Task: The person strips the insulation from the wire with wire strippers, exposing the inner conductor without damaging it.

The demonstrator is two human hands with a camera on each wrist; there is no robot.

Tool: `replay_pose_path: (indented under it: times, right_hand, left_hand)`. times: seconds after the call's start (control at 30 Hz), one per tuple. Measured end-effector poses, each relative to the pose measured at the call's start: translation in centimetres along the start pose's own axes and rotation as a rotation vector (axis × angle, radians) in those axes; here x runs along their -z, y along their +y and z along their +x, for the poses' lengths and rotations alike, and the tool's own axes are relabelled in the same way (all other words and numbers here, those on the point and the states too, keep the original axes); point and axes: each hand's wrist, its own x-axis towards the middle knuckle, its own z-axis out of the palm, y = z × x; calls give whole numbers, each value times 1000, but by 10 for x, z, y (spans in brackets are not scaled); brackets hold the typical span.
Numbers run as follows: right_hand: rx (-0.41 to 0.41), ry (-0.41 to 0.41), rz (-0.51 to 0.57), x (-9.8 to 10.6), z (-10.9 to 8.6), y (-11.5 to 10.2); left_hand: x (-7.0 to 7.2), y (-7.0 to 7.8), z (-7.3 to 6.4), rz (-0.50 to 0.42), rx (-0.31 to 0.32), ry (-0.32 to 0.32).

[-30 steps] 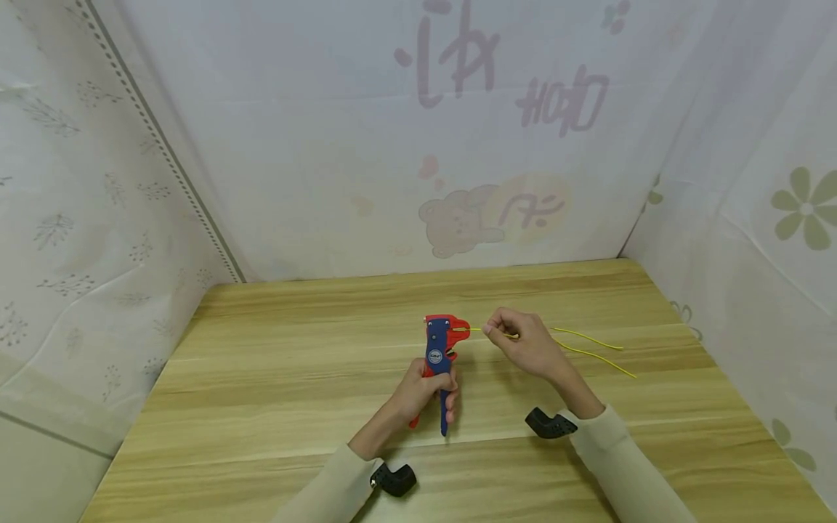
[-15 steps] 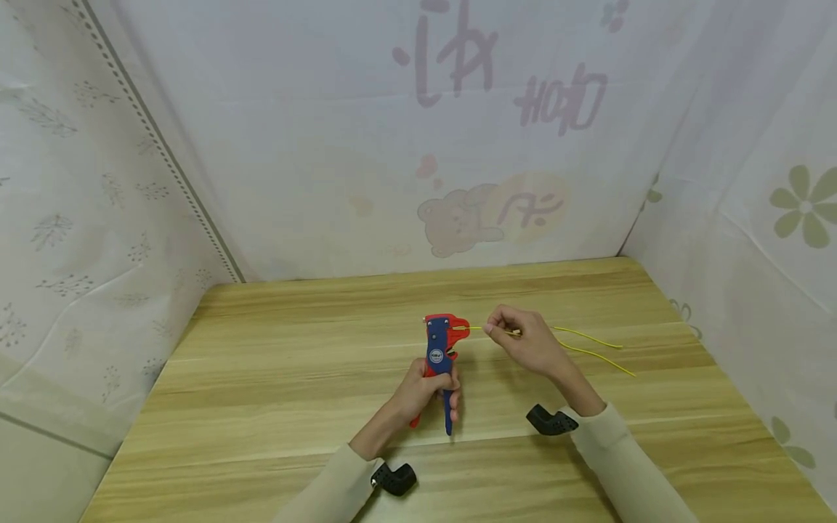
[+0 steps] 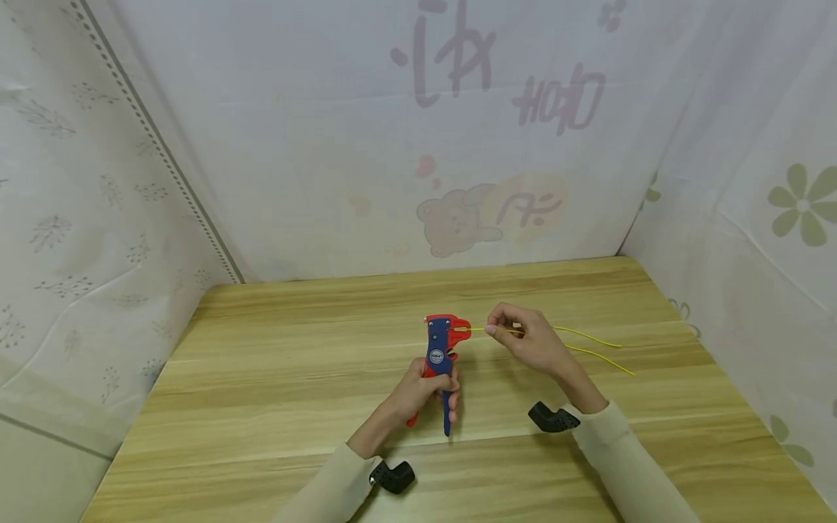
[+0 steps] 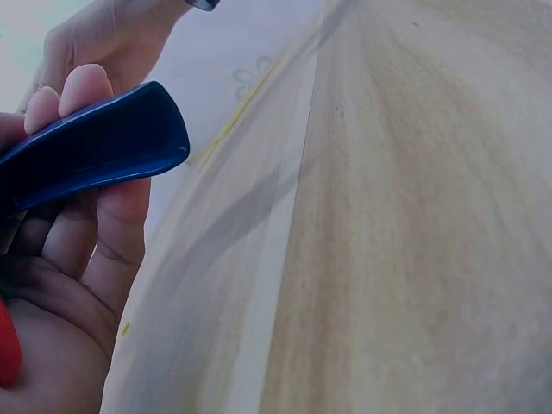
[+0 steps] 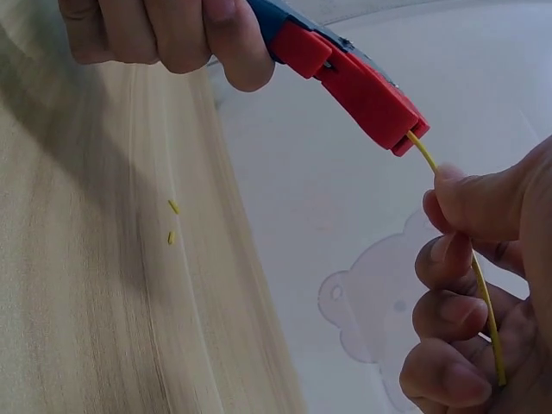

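My left hand (image 3: 418, 392) grips the handles of a red and blue wire stripper (image 3: 437, 341), held upright above the table. In the left wrist view the blue handle (image 4: 121, 147) crosses the curled fingers, and a bit of red handle shows below. The red nose of the stripper (image 5: 371, 99) points at my right hand (image 3: 526, 341). Thumb and forefinger of that hand pinch a thin yellow wire (image 5: 423, 153), one end of which sits inside the nose. Its other end (image 5: 501, 375) lies against the palm. How deep the wire goes into the nose is hidden.
Two more yellow wires, an upper wire (image 3: 591, 336) and a lower wire (image 3: 604, 356), lie right of my right hand on the wooden table (image 3: 261, 378). Two tiny yellow pieces (image 5: 173, 207) lie on the tabletop. Patterned cloth (image 3: 327, 145) hangs behind and at both sides.
My right hand sits a touch farther right, with the wire still pinched. The stripper's blue handle has swung slightly to the right. Little else differs.
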Motion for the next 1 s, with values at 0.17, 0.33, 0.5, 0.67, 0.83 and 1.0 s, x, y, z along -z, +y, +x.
replay_pose_path:
  times: [0.17,0.33,0.5,0.67,0.83,1.0]
  right_hand:
    - [9,-6,1,1,0,1]
    - [27,1,-5,2,0,1]
    - [41,3,8,1,0,-1]
    - [41,15,7,-1,0,-1]
    - [34,31,-13,-3,0,-1]
    - [40,26,-30,-4,0,-1]
  left_hand:
    - [0,-1,0,0,-13,-11]
    - [-2,-1,-1,0,-28,-6]
    - [-4,-1,-1,-10,-39,22]
    - [-6,0,-1,-8,-44,60]
    - [-5,-1,0,11,-65,52]
    - [-4,-2,1,33,-92,32]
